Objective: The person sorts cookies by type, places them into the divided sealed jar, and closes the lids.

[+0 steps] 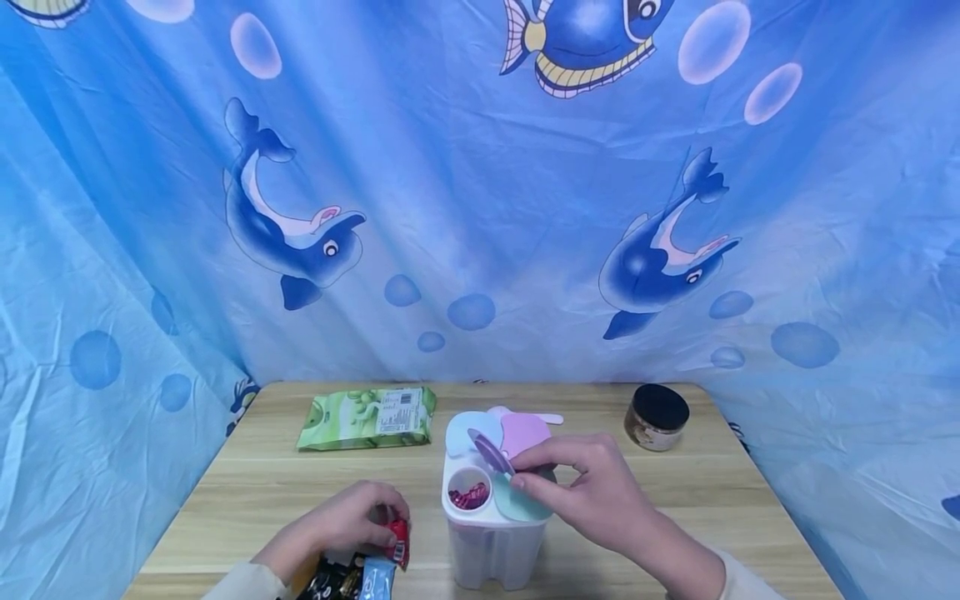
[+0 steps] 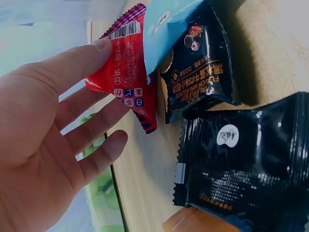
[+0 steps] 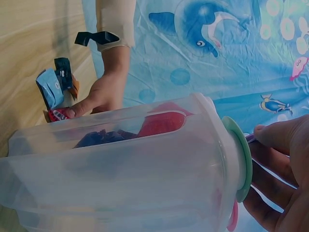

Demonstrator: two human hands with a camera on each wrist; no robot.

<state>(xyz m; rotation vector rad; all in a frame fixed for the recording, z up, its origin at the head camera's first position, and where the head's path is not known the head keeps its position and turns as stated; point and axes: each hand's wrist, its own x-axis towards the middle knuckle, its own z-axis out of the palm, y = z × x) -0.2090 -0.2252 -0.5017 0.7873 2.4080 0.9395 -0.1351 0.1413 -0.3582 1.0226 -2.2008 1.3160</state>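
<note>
My left hand (image 1: 348, 521) pinches a red snack packet (image 2: 126, 67) between thumb and fingers, left of the container. Beside that packet lie a light blue packet (image 1: 377, 577) and black snack packets (image 2: 241, 159). A tall translucent container (image 3: 145, 179) with a white top stands upright on the table. With thumb and fingers, my right hand (image 1: 600, 496) holds a small purple lid (image 1: 491, 452) tilted up over the container's top. Under it, one round opening shows red wrappers (image 1: 468, 497) inside. Blue (image 1: 471, 429), pink (image 1: 525, 433) and green (image 1: 519, 500) lids cover the other openings.
A green package (image 1: 367, 419) lies at the back left of the wooden table (image 1: 247, 492). At the back right stands a jar (image 1: 657, 418) with a black lid. A pale handle (image 1: 553, 419) sticks out behind the container. Printed blue curtains (image 1: 450, 208) surround the table.
</note>
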